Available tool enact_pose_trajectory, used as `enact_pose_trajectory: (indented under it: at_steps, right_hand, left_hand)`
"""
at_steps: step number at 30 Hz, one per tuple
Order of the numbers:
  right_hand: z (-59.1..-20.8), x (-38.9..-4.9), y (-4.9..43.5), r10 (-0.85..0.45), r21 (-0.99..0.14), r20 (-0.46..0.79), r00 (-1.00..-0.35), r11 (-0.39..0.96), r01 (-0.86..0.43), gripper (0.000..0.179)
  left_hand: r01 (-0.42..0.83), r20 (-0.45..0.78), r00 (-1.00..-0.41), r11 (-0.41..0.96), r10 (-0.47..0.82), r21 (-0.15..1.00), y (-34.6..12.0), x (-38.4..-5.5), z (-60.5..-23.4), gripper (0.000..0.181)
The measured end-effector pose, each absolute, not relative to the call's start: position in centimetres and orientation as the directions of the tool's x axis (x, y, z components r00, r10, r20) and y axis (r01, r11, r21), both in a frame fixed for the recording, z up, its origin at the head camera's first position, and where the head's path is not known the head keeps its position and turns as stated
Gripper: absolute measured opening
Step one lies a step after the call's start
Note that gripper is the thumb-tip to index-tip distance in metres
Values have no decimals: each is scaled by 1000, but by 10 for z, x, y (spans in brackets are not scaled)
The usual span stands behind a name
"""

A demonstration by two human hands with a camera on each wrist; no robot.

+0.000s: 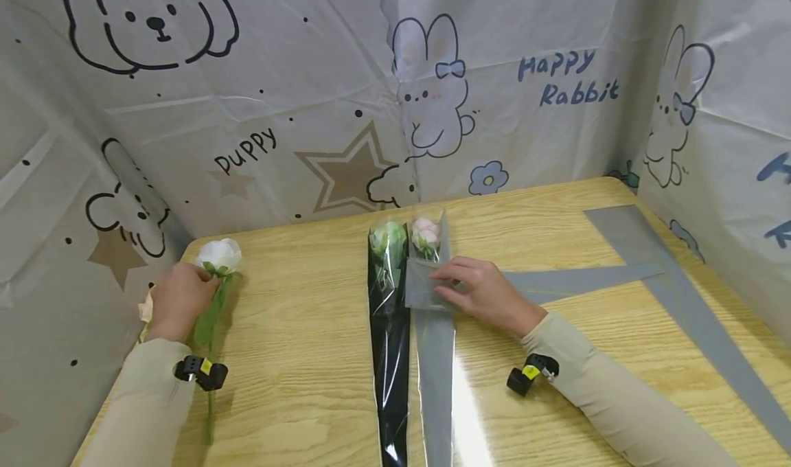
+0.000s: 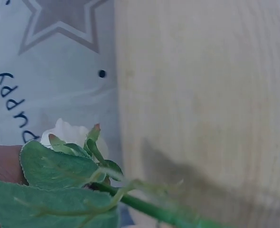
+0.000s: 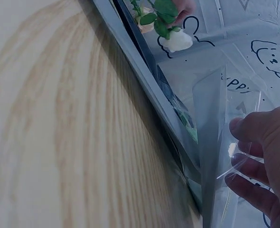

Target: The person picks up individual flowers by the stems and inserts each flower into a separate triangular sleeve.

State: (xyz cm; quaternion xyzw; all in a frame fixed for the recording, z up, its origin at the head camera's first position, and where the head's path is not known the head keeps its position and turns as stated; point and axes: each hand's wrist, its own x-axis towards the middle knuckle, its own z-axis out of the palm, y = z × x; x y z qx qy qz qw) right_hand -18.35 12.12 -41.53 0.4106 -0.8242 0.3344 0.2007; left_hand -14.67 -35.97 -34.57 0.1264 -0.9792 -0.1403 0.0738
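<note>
At the table's left side my left hand [image 1: 180,299] grips an artificial white rose [image 1: 219,255] just below its bloom. The rose's green leaves [image 2: 59,166] fill the lower left wrist view, and its stem hangs toward me. A peach flower [image 1: 145,308] shows partly behind that hand. Near the middle, my right hand [image 1: 478,292] pinches the mouth of a grey flower sleeve [image 1: 568,283] with a clear front; its clear film [image 3: 232,142] lies at the fingertips. This sleeve's mouth crosses over another grey sleeve [image 1: 435,378] holding a pale pink flower [image 1: 425,235].
Beside the pink flower lies a black sleeve [image 1: 391,357] with a green flower [image 1: 389,239] inside. Another grey sleeve [image 1: 698,302] lies along the right side of the wooden table [image 1: 296,357]. Printed white sheeting [image 1: 321,89] stands around the back and sides.
</note>
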Motion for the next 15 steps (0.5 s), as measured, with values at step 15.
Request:
enact_pose_trajectory:
  at_steps: [15]
  right_hand:
    - [-416, -184, 124, -539, -401, 578, -613, 467, -788, 21]
  left_hand:
    - [-194, 236, -928, 913, -290, 358, -353, -144, -312, 35]
